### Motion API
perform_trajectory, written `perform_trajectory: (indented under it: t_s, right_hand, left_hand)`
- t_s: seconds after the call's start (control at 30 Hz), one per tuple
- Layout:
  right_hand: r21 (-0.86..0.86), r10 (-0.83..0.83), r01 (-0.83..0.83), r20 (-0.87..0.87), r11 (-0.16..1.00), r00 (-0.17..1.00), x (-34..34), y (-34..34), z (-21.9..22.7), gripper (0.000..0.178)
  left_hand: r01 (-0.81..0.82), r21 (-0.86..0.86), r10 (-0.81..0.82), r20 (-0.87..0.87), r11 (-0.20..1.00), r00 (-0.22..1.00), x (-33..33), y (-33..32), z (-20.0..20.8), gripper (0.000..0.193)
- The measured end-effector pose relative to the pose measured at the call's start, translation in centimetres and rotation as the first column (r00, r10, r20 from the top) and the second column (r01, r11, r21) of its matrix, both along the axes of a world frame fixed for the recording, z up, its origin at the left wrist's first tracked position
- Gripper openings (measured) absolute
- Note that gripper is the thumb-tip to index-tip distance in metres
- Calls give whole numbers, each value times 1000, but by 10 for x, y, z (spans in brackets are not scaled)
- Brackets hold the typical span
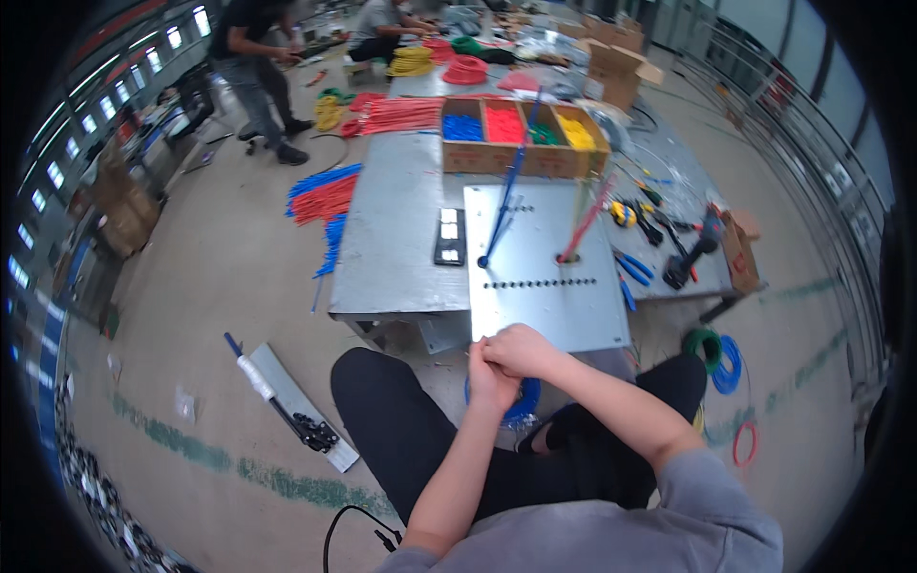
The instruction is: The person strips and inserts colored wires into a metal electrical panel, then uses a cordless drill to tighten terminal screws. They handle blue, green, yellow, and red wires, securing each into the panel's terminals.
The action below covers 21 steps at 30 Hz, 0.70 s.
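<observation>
My left hand (489,377) and my right hand (521,350) are pressed together at the near edge of a grey metal plate (544,306), fingers curled over something too small to make out. The plate lies on a low metal table (392,248) and has a row of small holes across it. A bundle of blue wires (503,205) and a bundle of red wires (583,229) stand up through two holes in the plate. Below my hands, between my knees, a blue wire coil (523,401) shows.
A cardboard box (521,158) with blue, red, green and yellow wire pieces sits at the table's back. A black part with white squares (450,236) lies left of the plate. Pliers and a cordless drill (693,250) lie right. Wire coils (721,358) rest on the floor. Two people work far back.
</observation>
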State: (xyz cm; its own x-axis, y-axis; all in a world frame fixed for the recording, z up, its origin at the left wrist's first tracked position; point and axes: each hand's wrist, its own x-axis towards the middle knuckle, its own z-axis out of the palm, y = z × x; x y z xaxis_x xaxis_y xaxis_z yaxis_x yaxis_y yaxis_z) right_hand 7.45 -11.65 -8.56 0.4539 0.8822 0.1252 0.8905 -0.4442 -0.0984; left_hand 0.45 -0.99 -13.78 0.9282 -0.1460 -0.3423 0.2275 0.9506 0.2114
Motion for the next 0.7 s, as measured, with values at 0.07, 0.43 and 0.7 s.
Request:
perform_trajectory:
  t_s: [0.07, 0.43, 0.7]
  right_hand:
    - [24, 8, -8, 11, 1000, 1000, -1, 0, -9, 8]
    - [95, -244, 257, -124, 962, 962, -33, -27, 13, 21]
    - [-136, -536, 537, -444, 832, 718, 19, -145, 96, 21]
  left_hand:
    - [5, 38, -3, -50, 999, 999, 1, -3, -2, 53]
    - [3, 106, 6, -84, 994, 996, -2, -4, 4, 66]
    - [-410, 892, 437, 298, 188, 849, -26, -9, 6, 45]
